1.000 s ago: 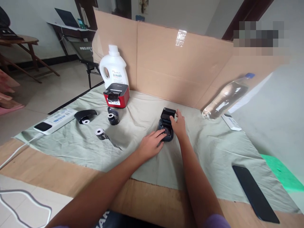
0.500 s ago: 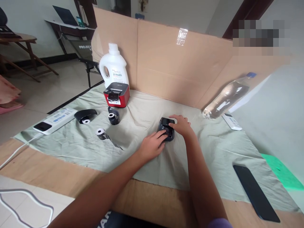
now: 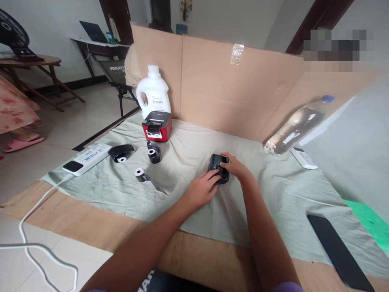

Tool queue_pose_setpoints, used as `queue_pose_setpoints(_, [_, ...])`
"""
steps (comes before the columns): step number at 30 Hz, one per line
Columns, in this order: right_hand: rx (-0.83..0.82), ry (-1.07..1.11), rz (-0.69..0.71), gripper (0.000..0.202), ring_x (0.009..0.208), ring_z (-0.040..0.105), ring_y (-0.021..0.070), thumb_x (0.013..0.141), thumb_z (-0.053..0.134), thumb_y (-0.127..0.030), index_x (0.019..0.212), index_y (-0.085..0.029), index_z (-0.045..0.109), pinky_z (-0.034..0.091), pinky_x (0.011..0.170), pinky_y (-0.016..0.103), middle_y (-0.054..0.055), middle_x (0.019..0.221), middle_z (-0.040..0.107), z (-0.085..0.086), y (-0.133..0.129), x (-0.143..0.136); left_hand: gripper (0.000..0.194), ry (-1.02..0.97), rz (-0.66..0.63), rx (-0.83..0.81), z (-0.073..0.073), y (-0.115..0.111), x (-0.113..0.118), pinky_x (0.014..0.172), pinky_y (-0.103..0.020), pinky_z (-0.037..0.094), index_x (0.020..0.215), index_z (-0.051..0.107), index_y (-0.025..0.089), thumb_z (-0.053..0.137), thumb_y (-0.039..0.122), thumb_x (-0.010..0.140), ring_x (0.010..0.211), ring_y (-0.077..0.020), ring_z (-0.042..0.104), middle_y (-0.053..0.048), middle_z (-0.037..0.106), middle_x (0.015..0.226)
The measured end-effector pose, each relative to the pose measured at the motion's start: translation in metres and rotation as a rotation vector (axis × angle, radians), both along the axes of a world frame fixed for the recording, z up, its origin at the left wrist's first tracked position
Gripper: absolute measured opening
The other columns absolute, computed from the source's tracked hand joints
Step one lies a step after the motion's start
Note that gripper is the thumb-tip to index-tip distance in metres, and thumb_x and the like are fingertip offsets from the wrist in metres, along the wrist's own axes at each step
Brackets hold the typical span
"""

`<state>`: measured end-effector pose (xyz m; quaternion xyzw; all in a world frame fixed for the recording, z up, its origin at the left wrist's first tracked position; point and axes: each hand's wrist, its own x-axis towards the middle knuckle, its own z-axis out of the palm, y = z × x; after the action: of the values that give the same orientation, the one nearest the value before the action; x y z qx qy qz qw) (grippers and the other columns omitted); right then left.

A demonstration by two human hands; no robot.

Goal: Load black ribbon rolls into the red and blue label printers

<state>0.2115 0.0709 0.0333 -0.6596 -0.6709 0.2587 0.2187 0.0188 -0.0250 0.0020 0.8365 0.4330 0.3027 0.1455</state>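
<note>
A small black device with a dark screen-like panel and what look like keys lies on the pale green cloth. My left hand reaches in from its lower left, fingers stretched out and fingertips resting on the key area. At the upper right corner, my right hand grips the device, thumb on its face and fingers round the far edge. Left of the hands, a label roll lies with its strip trailing out. Behind that, another roll sits in a black holder.
A curved black cover lies beside a white power strip. Farther back stand a red-and-black printer and a white jug before a cardboard screen. On the right are a clear bottle, white remote-like object and phone.
The view has shifted, so everything sits farther right in the picture. My right thumb has slid lower on the device, and more of its dark panel shows. My left fingers stay on the keys.
</note>
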Motion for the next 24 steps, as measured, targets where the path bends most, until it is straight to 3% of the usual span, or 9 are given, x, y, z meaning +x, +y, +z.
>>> queue_pose_setpoints(7, [-0.25, 0.155, -0.166, 0.076, 0.082, 0.066, 0.0208, 0.073, 0.076, -0.037, 0.141, -0.02, 0.046, 0.058, 0.065, 0.034, 0.015, 0.114, 0.066, 0.021, -0.006, -0.001, 0.043, -0.009, -0.014, -0.015, 0.001, 0.0, 0.0, 0.101, -0.042, 0.054, 0.135, 0.059, 0.027, 0.052, 0.024, 0.093, 0.126, -0.0262, 0.058, -0.003, 0.052, 0.15])
queue_pose_setpoints(11, [-0.346, 0.19, -0.192, 0.084, 0.078, 0.068, 0.0235, 0.071, 0.08, -0.04, 0.142, -0.014, 0.043, 0.06, 0.058, 0.037, 0.018, 0.109, 0.069, 0.027, -0.008, 0.0, 0.049, -0.119, 0.067, -0.051, 0.0, 0.002, 0.001, 0.107, -0.042, 0.05, 0.139, 0.054, 0.024, 0.055, 0.024, 0.091, 0.133, -0.0265, 0.052, -0.007, 0.046, 0.154])
queue_pose_setpoints(14, [-0.407, 0.185, -0.203, 0.077, 0.071, 0.069, 0.0246, 0.075, 0.078, -0.042, 0.138, -0.01, 0.047, 0.061, 0.054, 0.039, 0.02, 0.106, 0.07, 0.031, -0.01, -0.003, 0.053, -0.158, 0.153, -0.099, -0.003, 0.005, 0.002, 0.112, -0.049, 0.044, 0.142, 0.051, 0.018, 0.057, 0.026, 0.089, 0.132, -0.0304, 0.051, -0.012, 0.052, 0.148])
queue_pose_setpoints(18, [-0.416, 0.184, -0.205, 0.053, 0.063, 0.068, 0.0246, 0.082, 0.071, -0.043, 0.121, -0.009, 0.059, 0.06, 0.053, 0.043, 0.02, 0.099, 0.071, 0.033, -0.011, -0.008, 0.058, -0.164, 0.175, -0.171, -0.008, 0.011, 0.004, 0.109, -0.052, 0.044, 0.144, 0.048, 0.013, 0.058, 0.029, 0.089, 0.126, -0.033, 0.056, -0.017, 0.061, 0.137])
queue_pose_setpoints(21, [-0.399, 0.206, -0.2, 0.041, 0.063, 0.068, 0.0246, 0.085, 0.066, -0.043, 0.114, -0.014, 0.065, 0.06, 0.055, 0.045, 0.017, 0.095, 0.071, 0.029, -0.01, -0.01, 0.062, -0.168, 0.193, -0.219, -0.011, 0.019, 0.005, 0.104, -0.051, 0.047, 0.146, 0.045, 0.011, 0.06, 0.034, 0.09, 0.122, -0.0336, 0.06, -0.02, 0.064, 0.132])
queue_pose_setpoints(24, [-0.317, 0.237, -0.142, 0.034, 0.075, 0.07, 0.0257, 0.088, 0.062, -0.042, 0.114, -0.021, 0.067, 0.06, 0.063, 0.044, 0.012, 0.096, 0.073, 0.02, -0.007, -0.016, 0.069, -0.166, 0.224, -0.251, -0.014, 0.027, 0.003, 0.1, -0.048, 0.05, 0.147, 0.044, 0.008, 0.064, 0.038, 0.088, 0.117, -0.0344, 0.063, -0.021, 0.067, 0.124])
